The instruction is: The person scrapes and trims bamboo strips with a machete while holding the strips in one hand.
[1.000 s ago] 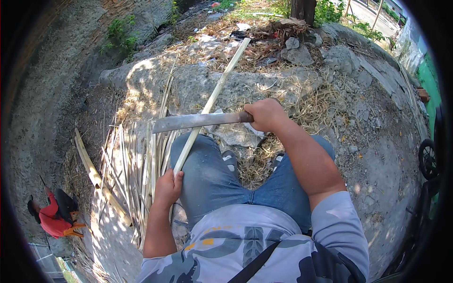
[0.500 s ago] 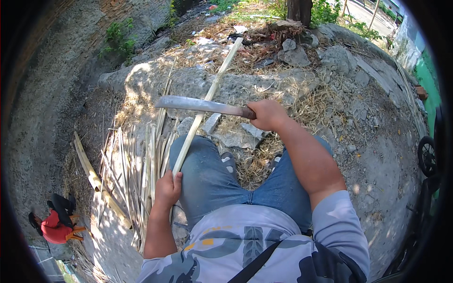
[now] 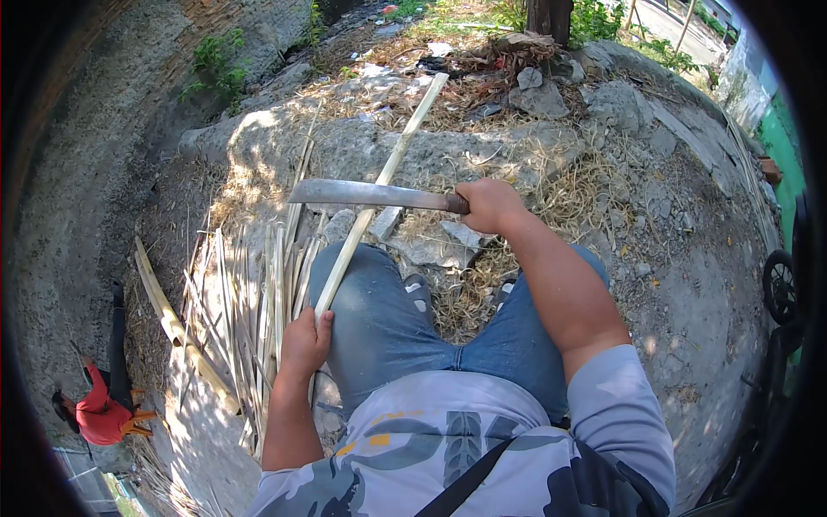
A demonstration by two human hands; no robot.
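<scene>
My left hand [image 3: 306,342] is closed round the near end of a long pale bamboo strip [image 3: 346,256], beside my left knee. The strip slants away from me, up and to the right, over the ground ahead. My right hand [image 3: 491,207] grips the dark bound handle of a machete [image 3: 370,195]. Its broad blade points left and lies across the strip about midway along, apparently touching it. Several split bamboo strips [image 3: 274,297] lie in a loose pile left of my left leg. A thicker, curved bamboo piece [image 3: 200,363] rests further left.
Curly shavings [image 3: 575,185] and broken concrete slabs [image 3: 431,248] cover the ground ahead. Another person [image 3: 99,412] in a red top sits on an orange stool at the far left. A rough wall [image 3: 95,155] rises on the left; a wheel [image 3: 780,287] stands at the right edge.
The machete blade has shifted slightly right and down and turned to show more of its flat. The strip's far end has moved a little. The person at the left has stretched out a leg.
</scene>
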